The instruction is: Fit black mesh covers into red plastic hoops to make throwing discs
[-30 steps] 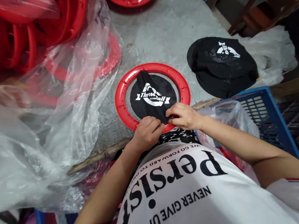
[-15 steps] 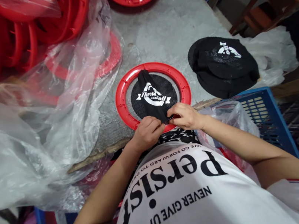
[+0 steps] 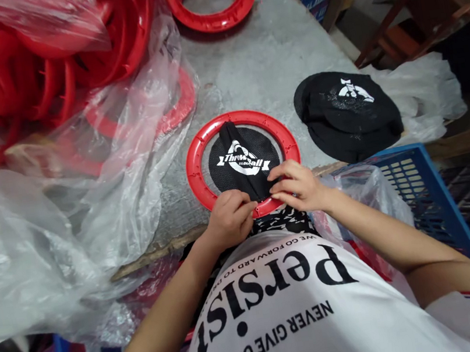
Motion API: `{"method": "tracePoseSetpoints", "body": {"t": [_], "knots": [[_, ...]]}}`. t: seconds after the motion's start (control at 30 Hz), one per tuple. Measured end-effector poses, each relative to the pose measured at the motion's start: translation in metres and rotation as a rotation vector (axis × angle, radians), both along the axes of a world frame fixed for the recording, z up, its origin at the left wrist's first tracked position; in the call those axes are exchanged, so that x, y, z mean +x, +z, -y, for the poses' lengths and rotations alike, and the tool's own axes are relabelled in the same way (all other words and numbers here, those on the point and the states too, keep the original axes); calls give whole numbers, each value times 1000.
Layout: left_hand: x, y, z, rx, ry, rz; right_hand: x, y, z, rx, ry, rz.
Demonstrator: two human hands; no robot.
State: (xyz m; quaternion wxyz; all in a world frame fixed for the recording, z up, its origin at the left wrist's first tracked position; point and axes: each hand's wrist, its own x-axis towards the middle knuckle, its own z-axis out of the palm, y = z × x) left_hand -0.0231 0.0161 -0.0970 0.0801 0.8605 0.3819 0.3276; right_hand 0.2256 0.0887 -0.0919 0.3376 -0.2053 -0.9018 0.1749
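Glossy red plastic ring [image 3: 195, 173], head view: lies flat on the grey, scuffed table [image 3: 271, 64], near rim at the front edge close to the wearer's body. Probably set there so both hands meet the rim without reaching.

Black mesh cloth disc with white lettering [image 3: 243, 154] spans most of the ring's opening; a folded black band runs across it from far rim to near rim. Left hand [image 3: 231, 217] at the near rim, fingers bunched, thumb and index almost together; contact hidden, cannot tell whether cloth is pinched. Right hand [image 3: 301, 187] just beside it, fingers loosely curled, tips slightly parted; hold cannot be told. The paired placement presumably steadies cloth and rim at one spot.

Materials: ring stiff, shiny, small notches along its band. Cloth soft, matte, open-weave. Layered black cloth pieces [image 3: 343, 118] slump at the right, likely within easy reach. Stacked red rings [image 3: 215, 19] stand at the far side; crinkled clear plastic film [image 3: 51, 244] drapes the left.
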Motion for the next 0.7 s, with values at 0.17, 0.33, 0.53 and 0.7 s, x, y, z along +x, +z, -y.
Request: {"method": "tracePoseSetpoints", "body": {"t": [0.17, 0.33, 0.53, 0.7], "knots": [[-16, 3, -27, -81, 352, 95, -3, 2, -32, -96, -430, 70], [-40, 6, -71, -227, 625, -129, -16, 0, -57, -130, -596, 289], [-57, 17, -58, -299, 578, -362, -11, -11, -60, -154, -621, 341], [-38, 34, -2, -377, 444, -461, -13, -17, -94, -206, -531, 342]]}}
